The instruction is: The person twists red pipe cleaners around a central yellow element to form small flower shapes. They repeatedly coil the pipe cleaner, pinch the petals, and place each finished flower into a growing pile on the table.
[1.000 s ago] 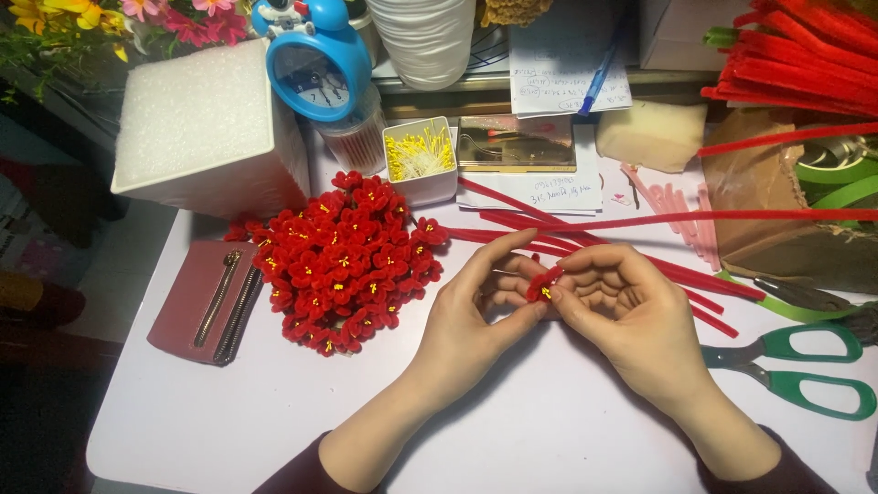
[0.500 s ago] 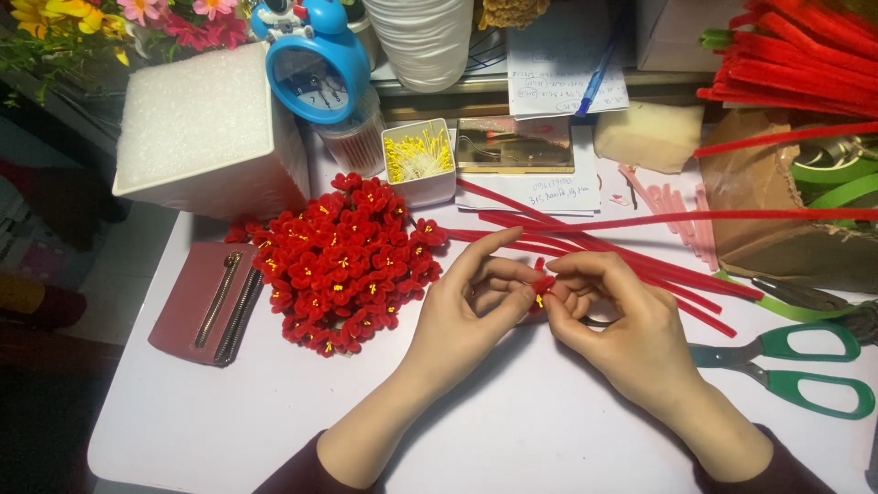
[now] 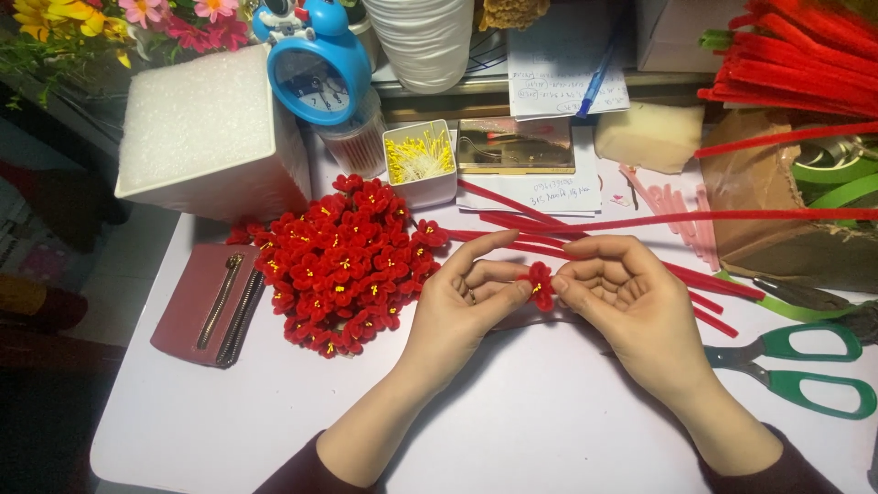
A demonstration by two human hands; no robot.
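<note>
Flower [image 3: 540, 285], small, red fuzzy wire: light, soft, bends easily. Left hand [image 3: 462, 306] and right hand [image 3: 631, 306] both pinching it by fingertips. Judged: grip petal edges gently, avoid yellow centre.

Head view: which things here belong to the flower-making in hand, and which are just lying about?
In use:
small red flower, pinched between left hand and right hand
pile of finished red flowers
red pipe cleaners
tray of yellow stamens
green scissors

Lying about:
blue alarm clock
maroon zip pouch
white foam block
</note>
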